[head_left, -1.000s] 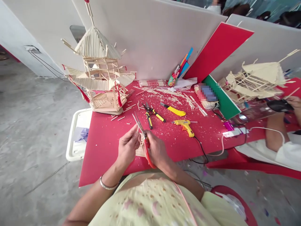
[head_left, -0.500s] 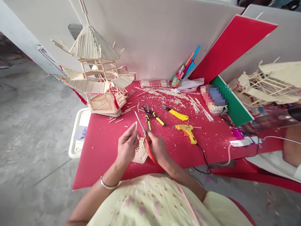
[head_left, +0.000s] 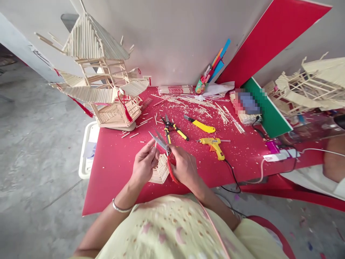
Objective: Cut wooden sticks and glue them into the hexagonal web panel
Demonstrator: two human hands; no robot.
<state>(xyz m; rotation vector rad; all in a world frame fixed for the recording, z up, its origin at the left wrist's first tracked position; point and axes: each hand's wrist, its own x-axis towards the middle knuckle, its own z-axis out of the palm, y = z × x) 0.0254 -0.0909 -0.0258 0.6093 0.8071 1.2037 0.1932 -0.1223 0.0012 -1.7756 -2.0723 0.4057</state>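
Note:
Between the thumb and fingers of my left hand (head_left: 145, 160) a short thin wooden stick (head_left: 155, 144) stands upright. My right hand (head_left: 184, 163) is closed around the red handles of a pair of scissors (head_left: 163, 143). Their blades are spread and reach left to the stick's upper end; whether they touch it I cannot tell. Below and between my hands lies a flat panel of wooden sticks (head_left: 159, 173) in a many-sided pattern, partly covered by my left hand. Just beyond the scissors rest yellow-and-black pliers-like cutters (head_left: 172, 130), with their handles apart.
A stick-built pagoda model (head_left: 105, 86) stands at the left on the red table (head_left: 113, 172). A yellow utility knife (head_left: 201, 125) and glue gun (head_left: 215, 146) lie to the right. Stick offcuts are scattered behind. Another stick model (head_left: 309, 86) is beyond the green board (head_left: 272, 111).
The scissors have opened and swung left, bringing their blades to the stick in my left hand. The whole view has shifted slightly.

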